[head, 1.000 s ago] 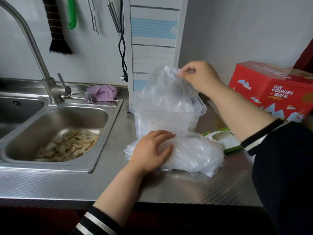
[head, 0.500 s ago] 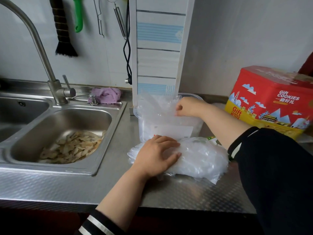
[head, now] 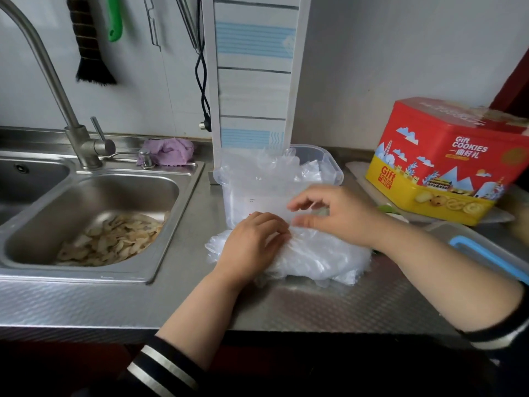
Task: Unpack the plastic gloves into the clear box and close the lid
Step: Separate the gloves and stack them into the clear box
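Observation:
A heap of thin clear plastic gloves (head: 315,256) lies on the steel counter near the front edge. My left hand (head: 252,245) rests on the heap's left end, fingers curled into the plastic. My right hand (head: 335,214) hovers just over the heap's top, fingers spread and empty, thumb touching the plastic. Behind the heap stands the clear box (head: 333,164), lid off, with loose gloves (head: 269,173) bulging over its rim. A clear lid with a blue handle (head: 486,253) lies at the right, partly behind my right forearm.
A red and yellow cookie tin (head: 446,161) stands at the back right on a white board. To the left is a sink (head: 94,196) holding pale peelings, with a tap (head: 83,144) and a purple cloth (head: 167,151) behind it. A striped panel (head: 252,81) leans behind the box.
My right hand lowered a glove into the box, let go, and came back to the heap. My left hand stayed on the heap.

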`<control>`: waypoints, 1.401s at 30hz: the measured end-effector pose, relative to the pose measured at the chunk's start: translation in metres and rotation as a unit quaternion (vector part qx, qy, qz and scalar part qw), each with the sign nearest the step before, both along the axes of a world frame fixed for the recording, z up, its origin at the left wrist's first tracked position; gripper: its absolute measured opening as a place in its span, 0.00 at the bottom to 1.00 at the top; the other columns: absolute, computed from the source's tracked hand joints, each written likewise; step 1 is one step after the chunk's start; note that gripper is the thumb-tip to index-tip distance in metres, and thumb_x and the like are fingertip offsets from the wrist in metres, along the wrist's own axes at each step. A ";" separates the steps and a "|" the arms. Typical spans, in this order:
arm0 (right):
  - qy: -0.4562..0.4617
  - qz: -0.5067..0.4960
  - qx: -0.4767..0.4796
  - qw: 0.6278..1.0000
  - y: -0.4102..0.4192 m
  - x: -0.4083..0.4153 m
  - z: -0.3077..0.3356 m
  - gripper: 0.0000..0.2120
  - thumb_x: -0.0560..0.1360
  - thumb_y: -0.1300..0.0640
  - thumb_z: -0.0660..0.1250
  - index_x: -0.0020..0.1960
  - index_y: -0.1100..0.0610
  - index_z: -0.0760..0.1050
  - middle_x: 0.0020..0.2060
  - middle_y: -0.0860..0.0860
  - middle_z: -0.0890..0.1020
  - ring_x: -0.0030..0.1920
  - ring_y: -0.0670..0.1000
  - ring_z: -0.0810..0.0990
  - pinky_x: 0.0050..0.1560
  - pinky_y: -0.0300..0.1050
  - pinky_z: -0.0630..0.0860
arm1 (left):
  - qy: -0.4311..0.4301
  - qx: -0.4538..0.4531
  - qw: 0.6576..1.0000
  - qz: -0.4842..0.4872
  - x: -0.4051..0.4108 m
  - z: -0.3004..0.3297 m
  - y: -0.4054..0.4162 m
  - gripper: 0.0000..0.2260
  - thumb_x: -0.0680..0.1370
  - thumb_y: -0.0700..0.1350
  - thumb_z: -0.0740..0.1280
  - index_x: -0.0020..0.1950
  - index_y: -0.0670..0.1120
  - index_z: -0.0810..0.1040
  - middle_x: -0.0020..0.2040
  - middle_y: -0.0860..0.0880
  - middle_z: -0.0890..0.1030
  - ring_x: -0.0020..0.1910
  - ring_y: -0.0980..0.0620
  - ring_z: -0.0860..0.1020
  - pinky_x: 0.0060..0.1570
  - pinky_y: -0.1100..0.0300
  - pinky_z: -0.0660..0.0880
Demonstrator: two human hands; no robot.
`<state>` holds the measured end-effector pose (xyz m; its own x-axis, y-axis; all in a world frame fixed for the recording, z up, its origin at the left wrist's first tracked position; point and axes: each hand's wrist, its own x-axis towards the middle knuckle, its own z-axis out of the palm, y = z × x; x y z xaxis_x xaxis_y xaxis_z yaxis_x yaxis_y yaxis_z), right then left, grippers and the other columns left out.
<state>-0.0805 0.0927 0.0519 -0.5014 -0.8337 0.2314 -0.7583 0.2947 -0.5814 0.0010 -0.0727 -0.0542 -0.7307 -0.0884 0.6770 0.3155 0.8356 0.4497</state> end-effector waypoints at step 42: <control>0.138 -0.193 0.283 0.930 -0.092 -0.096 0.014 0.09 0.78 0.60 0.59 0.41 0.55 0.75 0.38 0.51 0.77 0.45 0.56 0.76 0.41 0.40 0.67 | -0.026 -0.047 0.999 -0.006 -0.009 -0.010 -0.004 0.08 0.74 0.53 0.66 0.43 0.53 0.84 0.50 0.57 0.81 0.46 0.52 0.77 0.46 0.54 0.75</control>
